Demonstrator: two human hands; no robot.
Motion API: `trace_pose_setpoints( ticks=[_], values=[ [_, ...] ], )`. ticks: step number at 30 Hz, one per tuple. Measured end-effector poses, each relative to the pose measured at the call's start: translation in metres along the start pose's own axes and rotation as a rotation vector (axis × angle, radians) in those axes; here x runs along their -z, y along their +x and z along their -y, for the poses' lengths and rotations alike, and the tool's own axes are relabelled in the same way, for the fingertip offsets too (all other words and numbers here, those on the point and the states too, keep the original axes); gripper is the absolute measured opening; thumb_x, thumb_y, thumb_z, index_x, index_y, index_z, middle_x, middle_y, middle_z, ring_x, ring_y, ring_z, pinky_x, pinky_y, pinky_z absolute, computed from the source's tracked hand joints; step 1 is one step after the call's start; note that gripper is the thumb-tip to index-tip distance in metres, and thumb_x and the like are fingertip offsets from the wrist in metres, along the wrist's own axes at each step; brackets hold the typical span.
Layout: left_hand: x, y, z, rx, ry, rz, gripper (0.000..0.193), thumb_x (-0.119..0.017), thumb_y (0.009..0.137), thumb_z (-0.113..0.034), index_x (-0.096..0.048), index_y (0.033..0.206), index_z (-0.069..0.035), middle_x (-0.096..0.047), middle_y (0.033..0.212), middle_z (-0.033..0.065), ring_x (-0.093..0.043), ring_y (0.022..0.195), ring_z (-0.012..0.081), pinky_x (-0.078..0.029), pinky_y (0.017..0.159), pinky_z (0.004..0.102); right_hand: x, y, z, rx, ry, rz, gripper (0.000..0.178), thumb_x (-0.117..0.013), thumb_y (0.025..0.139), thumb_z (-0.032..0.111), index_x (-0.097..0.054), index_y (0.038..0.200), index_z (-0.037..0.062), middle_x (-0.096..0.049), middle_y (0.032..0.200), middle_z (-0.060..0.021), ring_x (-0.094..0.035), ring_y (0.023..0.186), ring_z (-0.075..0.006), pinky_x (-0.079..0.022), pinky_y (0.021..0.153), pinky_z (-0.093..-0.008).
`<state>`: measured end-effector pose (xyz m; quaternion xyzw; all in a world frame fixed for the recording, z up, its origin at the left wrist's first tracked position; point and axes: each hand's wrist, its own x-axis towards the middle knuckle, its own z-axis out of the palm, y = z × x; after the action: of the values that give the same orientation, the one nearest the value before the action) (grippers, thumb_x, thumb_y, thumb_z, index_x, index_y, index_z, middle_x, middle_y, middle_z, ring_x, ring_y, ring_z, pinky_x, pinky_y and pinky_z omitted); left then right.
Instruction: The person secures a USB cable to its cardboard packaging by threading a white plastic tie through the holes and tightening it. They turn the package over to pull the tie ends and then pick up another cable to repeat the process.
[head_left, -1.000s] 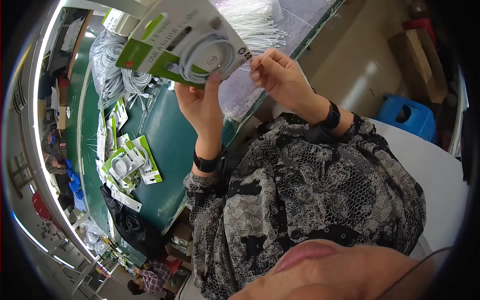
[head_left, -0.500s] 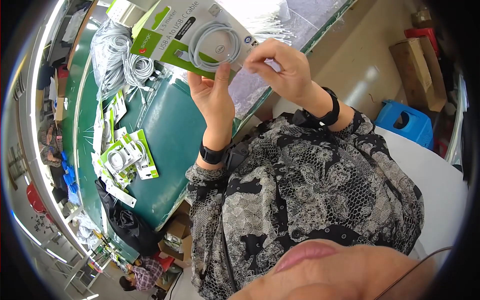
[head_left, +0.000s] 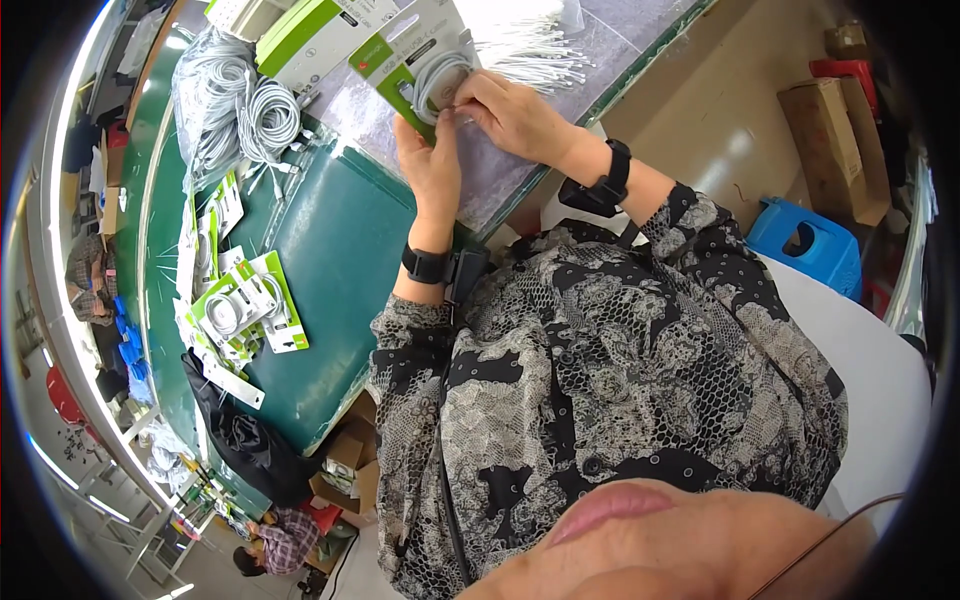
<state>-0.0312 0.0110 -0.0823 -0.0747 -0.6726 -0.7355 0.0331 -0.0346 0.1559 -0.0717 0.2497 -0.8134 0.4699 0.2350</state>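
Observation:
A green and white cable card (head_left: 405, 50) with a coiled white USB cable (head_left: 440, 82) on its front is held up at the far edge of my reach. My left hand (head_left: 432, 170) grips the card's lower edge between thumb and fingers. The fingers of my right hand (head_left: 515, 115) are pinched together against the coil's lower right side; whatever is between them is too small to make out. Behind the card lies a stack of green and white cards (head_left: 305, 50). A spread of thin white ties (head_left: 530, 55) is on the grey surface just beyond my right hand.
Bagged grey-white cables (head_left: 205, 110) and loose coils (head_left: 270, 120) lie on the green table (head_left: 320, 250). Carded cables (head_left: 240, 310) are piled near a black cloth (head_left: 250, 440). A blue stool (head_left: 805, 245) and cardboard box (head_left: 830, 150) stand at right. Another person (head_left: 285, 540) sits lower left.
The card has moved down and right and tilted more steeply. My right hand has come left and down, its fingertips now against the coil rather than beside the card's edge.

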Motion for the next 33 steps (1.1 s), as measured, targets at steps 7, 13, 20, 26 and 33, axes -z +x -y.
trace_pose_setpoints(
  ticks=[7, 13, 20, 26, 33],
  values=[
    [0.001, -0.003, 0.006, -0.012, 0.036, -0.108, 0.034, -0.058, 0.088, 0.0, -0.044, 0.119, 0.0, -0.056, 0.11, 0.0085, -0.054, 0.098, 0.0136, -0.045, 0.085, 0.027, -0.01, -0.012, -0.009, 0.024, 0.025, -0.008, 0.009, -0.058, 0.084, 0.0, -0.052, 0.09, 0.0033, -0.058, 0.085, -0.0105, -0.06, 0.073, -0.0305, -0.049, 0.061, -0.0349],
    [-0.003, -0.001, 0.017, -0.056, 0.233, -0.121, 0.036, -0.061, 0.085, -0.002, -0.046, 0.117, 0.0, -0.057, 0.105, 0.0109, -0.056, 0.094, 0.0183, -0.046, 0.081, 0.0307, -0.007, -0.013, -0.014, -0.013, -0.011, 0.016, 0.011, -0.059, 0.083, -0.001, -0.053, 0.09, 0.0034, -0.058, 0.082, -0.0105, -0.06, 0.072, -0.0305, -0.049, 0.06, -0.0346],
    [-0.005, -0.001, 0.009, -0.193, 0.463, -0.051, 0.037, -0.06, 0.085, -0.003, -0.044, 0.119, -0.001, -0.058, 0.1, 0.0133, -0.057, 0.087, 0.0213, -0.047, 0.077, 0.034, -0.008, -0.01, -0.023, -0.021, -0.043, -0.011, 0.011, -0.062, 0.083, 0.001, -0.054, 0.091, 0.0026, -0.06, 0.079, -0.0094, -0.061, 0.071, -0.0263, -0.05, 0.061, -0.0321],
    [0.005, 0.0, 0.016, -0.174, 0.313, -0.105, 0.041, -0.059, 0.087, -0.003, -0.039, 0.123, -0.001, -0.054, 0.11, 0.0119, -0.054, 0.098, 0.0196, -0.044, 0.085, 0.0322, 0.005, -0.003, -0.009, -0.167, 0.236, -0.002, 0.016, -0.068, 0.082, 0.005, -0.059, 0.094, 0.0019, -0.064, 0.084, -0.0068, -0.062, 0.072, -0.0167, -0.051, 0.066, -0.0279],
    [0.003, -0.002, 0.005, -0.157, 0.116, -0.06, 0.038, -0.056, 0.09, -0.003, -0.037, 0.123, 0.0, -0.049, 0.117, 0.0102, -0.05, 0.106, 0.0173, -0.041, 0.091, 0.0304, 0.018, -0.002, 0.017, -0.264, 0.172, -0.026, 0.015, -0.068, 0.082, 0.005, -0.062, 0.096, 0.0013, -0.065, 0.08, -0.0062, -0.063, 0.072, -0.0156, -0.051, 0.068, -0.0267]
  ],
)
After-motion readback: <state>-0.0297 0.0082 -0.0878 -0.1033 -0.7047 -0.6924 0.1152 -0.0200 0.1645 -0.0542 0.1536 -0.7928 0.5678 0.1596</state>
